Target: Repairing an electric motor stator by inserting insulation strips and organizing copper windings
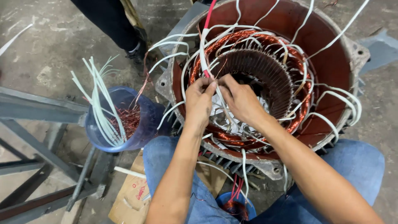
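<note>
A large motor stator (331,62) with a red-brown housing lies tilted against my knees. Copper windings (244,39) ring its slotted core, with white sleeved leads (336,97) sticking out all around. My left hand (198,103) pinches a white and red sleeved lead (204,49) at the near-left edge of the windings. My right hand (242,101) is right beside it, fingers closed on the same bundle of wires. Both hands touch at the fingertips.
A blue plastic bucket (143,128) at my left holds copper wire scraps and several white sleeves. A grey metal frame (37,110) stands at far left. Cardboard (132,195) lies on the concrete floor. Another person's dark leg and shoe (124,33) stands behind. A small blue tub (236,205) sits between my knees.
</note>
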